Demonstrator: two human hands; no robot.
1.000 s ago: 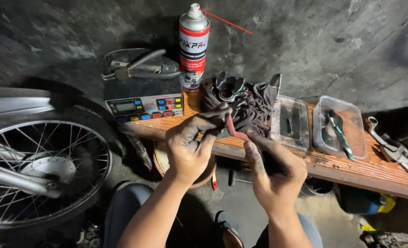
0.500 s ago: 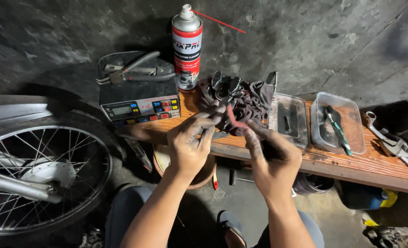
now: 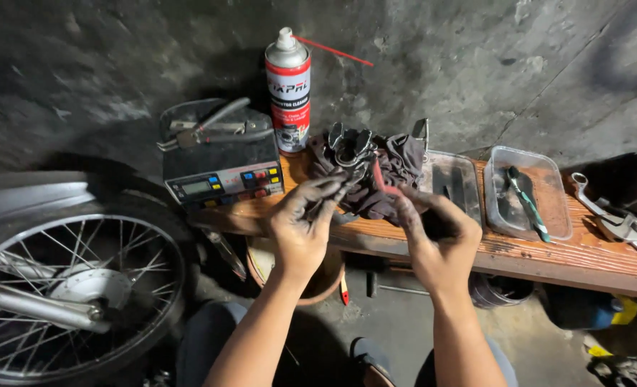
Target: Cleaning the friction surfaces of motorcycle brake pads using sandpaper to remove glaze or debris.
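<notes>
Gripping a red-handled tool (image 3: pixel 381 179) at frame centre, right hand (image 3: pixel 436 240) is clenched; left hand (image 3: pixel 302 226) pinches a small dark part (image 3: pixel 335 203), kind unclear. Just behind: dark rag (image 3: pixel 390 168) on wooden bench (image 3: pixel 548 254); spray can (image 3: pixel 287 93) stands upper centre.
</notes>
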